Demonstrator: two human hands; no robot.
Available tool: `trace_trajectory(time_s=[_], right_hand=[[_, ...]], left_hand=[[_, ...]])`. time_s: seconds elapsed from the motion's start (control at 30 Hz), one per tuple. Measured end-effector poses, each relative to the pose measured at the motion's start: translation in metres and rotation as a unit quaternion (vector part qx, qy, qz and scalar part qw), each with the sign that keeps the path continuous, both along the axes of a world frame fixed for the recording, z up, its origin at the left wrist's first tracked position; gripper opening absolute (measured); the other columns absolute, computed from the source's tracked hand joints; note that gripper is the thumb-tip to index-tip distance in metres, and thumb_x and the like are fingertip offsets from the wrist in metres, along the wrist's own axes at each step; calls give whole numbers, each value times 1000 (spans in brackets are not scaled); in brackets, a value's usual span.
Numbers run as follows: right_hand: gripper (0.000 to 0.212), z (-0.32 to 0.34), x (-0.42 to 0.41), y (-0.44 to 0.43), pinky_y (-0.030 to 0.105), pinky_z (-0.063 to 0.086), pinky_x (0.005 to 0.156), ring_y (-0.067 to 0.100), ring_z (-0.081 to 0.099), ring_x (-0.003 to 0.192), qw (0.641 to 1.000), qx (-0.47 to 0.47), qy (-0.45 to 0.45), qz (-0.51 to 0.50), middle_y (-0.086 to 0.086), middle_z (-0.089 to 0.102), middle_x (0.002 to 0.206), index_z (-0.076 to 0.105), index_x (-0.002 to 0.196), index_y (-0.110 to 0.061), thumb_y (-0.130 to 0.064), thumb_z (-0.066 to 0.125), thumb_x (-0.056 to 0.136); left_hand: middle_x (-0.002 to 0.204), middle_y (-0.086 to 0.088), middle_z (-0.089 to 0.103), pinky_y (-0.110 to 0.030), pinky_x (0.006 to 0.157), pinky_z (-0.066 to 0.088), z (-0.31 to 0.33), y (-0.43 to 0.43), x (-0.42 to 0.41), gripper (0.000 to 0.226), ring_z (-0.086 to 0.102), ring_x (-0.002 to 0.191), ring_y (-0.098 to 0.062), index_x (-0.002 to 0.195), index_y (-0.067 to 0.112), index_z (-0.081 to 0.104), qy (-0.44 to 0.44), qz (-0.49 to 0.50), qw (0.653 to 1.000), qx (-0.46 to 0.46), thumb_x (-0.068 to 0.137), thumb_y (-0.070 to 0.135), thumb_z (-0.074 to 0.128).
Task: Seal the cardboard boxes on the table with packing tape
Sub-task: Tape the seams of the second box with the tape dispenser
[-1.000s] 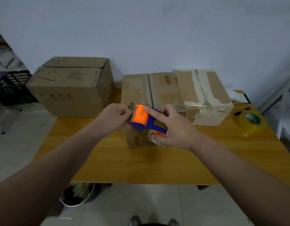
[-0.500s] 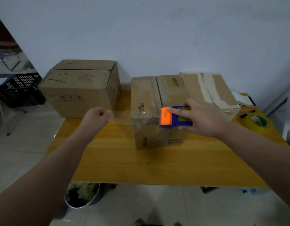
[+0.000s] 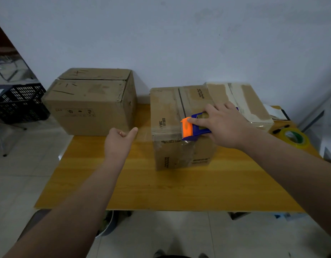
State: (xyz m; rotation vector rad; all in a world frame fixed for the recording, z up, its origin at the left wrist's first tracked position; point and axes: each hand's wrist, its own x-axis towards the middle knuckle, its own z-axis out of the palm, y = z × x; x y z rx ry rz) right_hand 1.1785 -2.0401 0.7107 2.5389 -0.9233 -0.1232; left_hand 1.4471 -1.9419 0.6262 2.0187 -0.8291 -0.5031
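Observation:
My right hand [image 3: 224,125] grips an orange and blue tape dispenser [image 3: 190,129] pressed on the front top edge of the middle cardboard box [image 3: 166,112]. A strip of clear tape [image 3: 145,132] stretches leftward from the dispenser, off the box's left edge, to my left hand [image 3: 120,140], which pinches its free end above the table. A larger cardboard box [image 3: 90,103] stands at the back left. A third box [image 3: 250,101], with pale tape marks on top, sits just behind and right of the middle one.
The yellow wooden table [image 3: 161,189] carries a spare roll of tape [image 3: 295,137] at the right edge, with a black marker [image 3: 281,128] and paper beside it. A black plastic crate [image 3: 17,103] stands on the floor at left. A bin [image 3: 107,224] sits under the table's front edge.
My hands have drawn apart, pulling out a length of tape. The dispenser moved right onto the middle box's top edge while my left hand carried the tape end leftward.

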Motion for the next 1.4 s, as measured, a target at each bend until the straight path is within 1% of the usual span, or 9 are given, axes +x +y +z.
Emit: trace_trajectory(time_s=[0.13,0.3,0.47,0.67,0.9,1.17,1.27,1.33,1.4], right_hand=[[54,2,1,-2,39,31,86,29,44,105,1000,2,6,-8,5,46,120,25,143,-46,-38,45,93],[53,5,5,-3,40,32,87,28,46,106,1000,0,25,-10,5,47,117,28,142,-45,-39,48,93],[52,6,11,-4,42,33,88,29,46,106,999,-5,43,-5,6,48,116,28,141,-45,-35,47,94],[51,7,9,-7,42,32,89,29,45,108,1000,11,29,-1,7,48,119,29,141,-45,-42,47,93],[53,1,8,-9,43,33,89,29,45,108,999,25,29,-8,7,48,117,29,142,-45,-42,48,93],[52,2,-4,-15,40,33,86,27,46,104,999,19,24,-18,5,48,115,29,140,-47,-37,48,93],[52,1,-7,-16,40,33,85,27,46,104,999,17,28,-21,5,48,114,28,140,-47,-37,48,93],[50,-1,-7,-16,41,33,85,28,46,104,999,19,27,-23,6,47,115,28,140,-47,-41,46,93],[50,-4,-6,-17,41,33,87,29,46,106,999,28,27,-24,7,47,118,28,141,-46,-44,45,94]], left_hand=[[72,2,45,-30,51,34,-5,-5,-6,35,42,59,-14,78,20,42,21,13,1000,-1,84,46,63],[71,2,47,-28,49,31,-6,-13,-8,35,44,59,-13,76,21,41,22,32,999,-3,83,46,64],[71,1,47,-28,48,32,-11,-14,-10,36,44,58,-14,86,15,46,25,38,999,5,84,46,64],[73,2,49,-28,48,31,-12,-15,-9,38,46,60,-13,90,15,46,13,42,999,16,84,49,62],[72,2,48,-27,48,31,-17,-15,-12,39,46,60,-13,91,14,46,18,47,999,19,84,50,61],[72,3,47,-28,49,35,-15,-24,-19,35,43,59,-13,83,19,42,12,28,1000,0,84,49,61],[73,2,49,-28,50,36,-18,-25,-21,38,45,61,-12,87,15,46,6,33,999,4,84,50,61],[73,2,49,-28,50,35,-23,-26,-21,38,47,63,-14,87,15,46,7,37,999,13,84,51,60],[77,1,50,-29,56,37,-28,-27,-22,38,49,71,-17,88,14,48,24,40,999,23,84,50,60]])
